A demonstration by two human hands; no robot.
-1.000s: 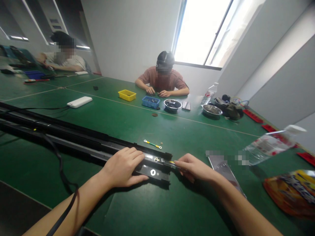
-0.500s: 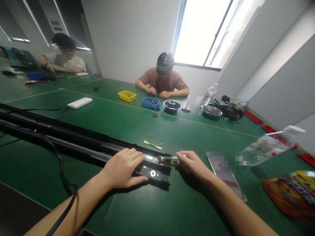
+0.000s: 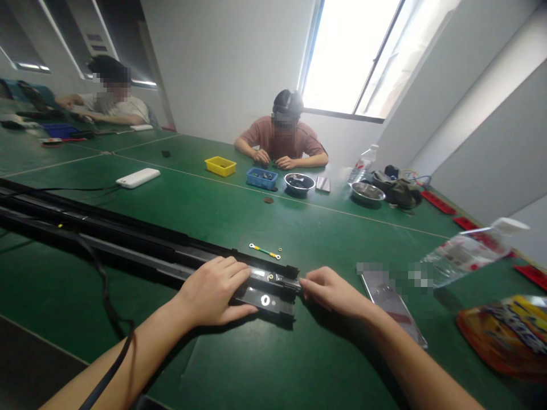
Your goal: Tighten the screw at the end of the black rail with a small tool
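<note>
Across the near half of the table runs a long black metal rail. My left hand is clamped over it near its right end, fingers on top and thumb along the near side. A small brass-coloured nut sits in the channel just right of those fingers. My right hand pinches a slim silver wrench at the rail's open end; the tool's head lies by the nut, its exact fit too small to tell. Behind the rail lie a green-and-yellow ground wire with ring ends and a loose small ring.
A phone, a water bottle and an orange snack bag stand to the right. Farther back are a yellow bin, a blue bin and metal bowls. Two people sit at the table. A black cable crosses my left forearm.
My right hand has moved slightly left and down, swinging the wrench's handle end nearer to me. My left hand and the rail stay in place.
</note>
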